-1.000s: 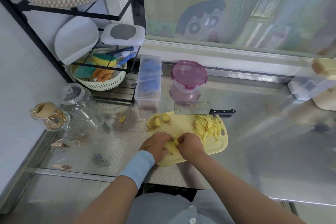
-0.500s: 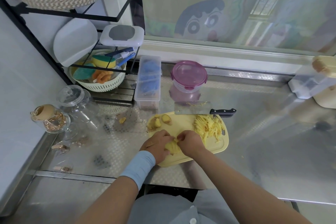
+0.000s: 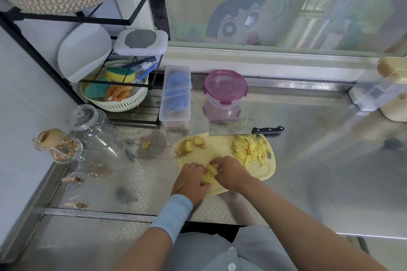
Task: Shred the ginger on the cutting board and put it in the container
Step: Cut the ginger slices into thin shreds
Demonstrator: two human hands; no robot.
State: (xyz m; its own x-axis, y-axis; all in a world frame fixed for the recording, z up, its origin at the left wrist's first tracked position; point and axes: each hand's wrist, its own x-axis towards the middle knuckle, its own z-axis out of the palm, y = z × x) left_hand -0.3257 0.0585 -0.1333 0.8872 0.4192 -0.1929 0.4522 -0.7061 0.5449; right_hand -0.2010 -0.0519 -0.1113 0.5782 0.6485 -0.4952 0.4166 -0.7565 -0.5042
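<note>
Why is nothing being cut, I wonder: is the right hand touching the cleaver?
Apart. The head view shows the cleaver lying at the far edge of the cutting board, with bare board between it and the right hand, which pinches ginger.

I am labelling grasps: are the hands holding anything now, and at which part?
Both hold one ginger piece on the cutting board: left hand on its left side, right hand on its right side.

No legible text, labels or numbers.

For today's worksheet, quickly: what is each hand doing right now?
Left hand: holding the ginger slices.
Right hand: pinching the same ginger slices.
</note>
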